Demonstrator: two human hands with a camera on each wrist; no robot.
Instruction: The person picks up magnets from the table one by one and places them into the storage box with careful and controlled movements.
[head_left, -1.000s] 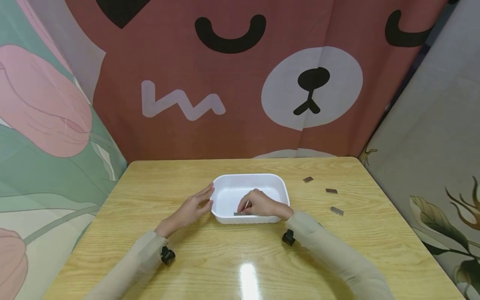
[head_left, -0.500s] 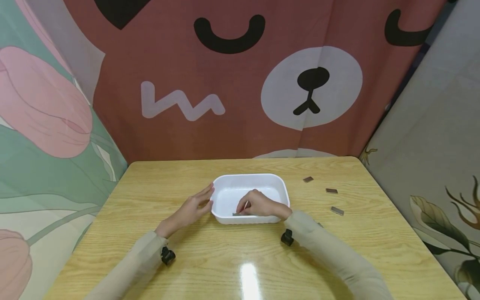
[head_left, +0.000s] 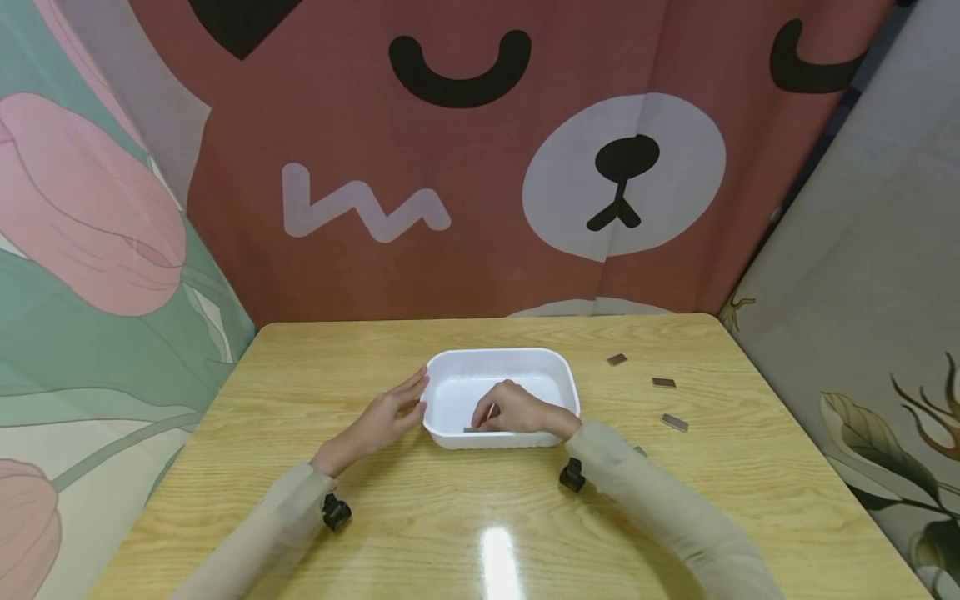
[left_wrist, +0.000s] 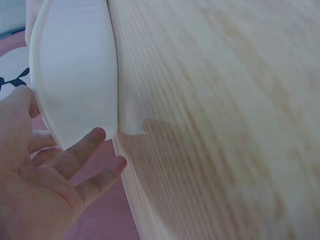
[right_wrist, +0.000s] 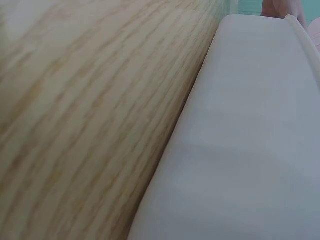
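A white plastic basin (head_left: 450, 392) stands on the wooden table. My left hand (head_left: 381, 417) touches its left end, fingers extended and spread; in the left wrist view the left hand (left_wrist: 45, 185) lies along the basin's outer wall (left_wrist: 80, 70). Reaching inside the basin, my right hand (head_left: 517, 407) pinches a small flat grey rectangular piece (head_left: 470, 430) low by the near wall. Most of that piece is hidden by the fingers and wall. In the right wrist view the basin's side (right_wrist: 240, 130) hides the right hand.
To the right of the basin lie several similar small pieces: one at the back (head_left: 617, 360), a middle piece (head_left: 663, 382), a nearer piece (head_left: 675, 422), and a piece partly behind the right sleeve (head_left: 640, 450). A printed curtain (head_left: 360, 275) hangs behind the wooden table (head_left: 420, 517).
My right hand has shifted very slightly left inside the basin, still with the grey piece in its fingers. The left hand and the basin have stayed in place.
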